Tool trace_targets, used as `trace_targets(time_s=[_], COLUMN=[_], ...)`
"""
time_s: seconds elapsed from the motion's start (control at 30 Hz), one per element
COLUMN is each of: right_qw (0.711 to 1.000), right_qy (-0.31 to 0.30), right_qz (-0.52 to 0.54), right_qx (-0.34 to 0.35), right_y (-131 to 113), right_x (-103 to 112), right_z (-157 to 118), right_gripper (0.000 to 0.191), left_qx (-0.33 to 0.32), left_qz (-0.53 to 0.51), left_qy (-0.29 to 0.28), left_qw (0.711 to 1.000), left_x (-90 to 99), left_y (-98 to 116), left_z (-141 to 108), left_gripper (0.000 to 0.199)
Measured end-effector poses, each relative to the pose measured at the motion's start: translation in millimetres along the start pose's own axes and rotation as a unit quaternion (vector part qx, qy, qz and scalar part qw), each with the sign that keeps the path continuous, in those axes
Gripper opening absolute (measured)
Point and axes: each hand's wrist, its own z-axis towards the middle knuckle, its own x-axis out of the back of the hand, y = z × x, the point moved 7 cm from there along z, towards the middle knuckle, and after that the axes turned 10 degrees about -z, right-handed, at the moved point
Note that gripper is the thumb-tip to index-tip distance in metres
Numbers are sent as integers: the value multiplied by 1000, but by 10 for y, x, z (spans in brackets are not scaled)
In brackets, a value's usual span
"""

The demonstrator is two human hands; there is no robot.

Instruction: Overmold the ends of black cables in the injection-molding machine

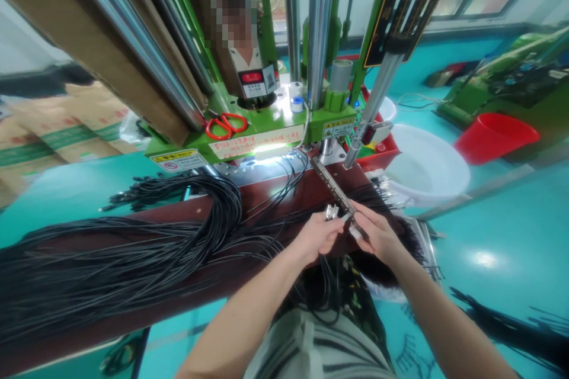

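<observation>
My left hand (319,233) is closed around several black cables (328,281), whose loose lengths hang down towards my lap. Silvery metal connector ends (331,211) stick up out of that fist. Close on its right, my right hand (377,232) has its fingers pressed at the near end of a long slotted metal bar (332,183). The bar slants away across the brown table (267,189) to the machine. A small pale piece shows under the right fingertips; I cannot make out what it is. Both hands nearly touch at the bar's end.
A green press machine (262,130) stands ahead, with red-handled scissors (226,125) on its ledge. Bundles of black cables (146,249) cover the table's left side. On the right are a white basin (427,166), a red bucket (493,139) and more cables on the floor.
</observation>
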Motion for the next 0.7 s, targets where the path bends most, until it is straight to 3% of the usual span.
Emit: trace_targets(time_s=[0.2,0.47,0.57,0.63,0.7], right_qw=[997,996,999,1000,1000], right_qy=[4,13,14,20,24], right_qz=[-82,-80,-35,-7,4], right_qx=[14,24,16,10,1], right_y=[-71,-100,-54,-31,-16], right_x=[-71,-65,-42,-19,-3], right_z=[-33,-40,-20,-7,3], right_gripper=[60,59,57,55,54], left_qx=[-54,-78,-149,-213,-228], left_qz=[24,49,39,-8,-67], left_qy=[57,56,67,109,152], left_qw=[997,994,986,971,959], left_x=[105,6,43,147,251], left_y=[38,13,186,342,401], left_z=[-18,-25,-44,-87,-115], left_gripper=[33,33,32,31,31])
